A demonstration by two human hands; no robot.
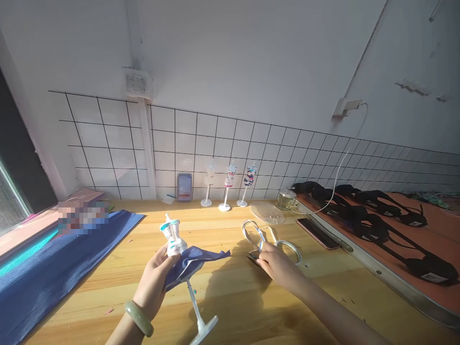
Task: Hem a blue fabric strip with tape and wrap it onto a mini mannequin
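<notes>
My left hand [156, 275], with a green bangle at the wrist, is closed round a small white dress-form mannequin [176, 239] and dark blue crepe paper or cloth [192, 258] wrapped about its lower body. The mannequin leans, its white stand slanting down to the right. At the table's middle, my right hand [275, 263] is closed on what look like scissors [290, 250]. Their pale, looped handles point away from me, and a dark tip shows beside my fingers. My palm hides the middle of them.
Three decorated mannequins [226, 184] stand at the back, beside a small screen [184, 187]. A clear lid [266, 212], a glass jar [286, 199] and a phone [318, 233] lie to the right. Black strapped items [359, 218] cover the orange surface. Blue sheets [82, 263] lie left.
</notes>
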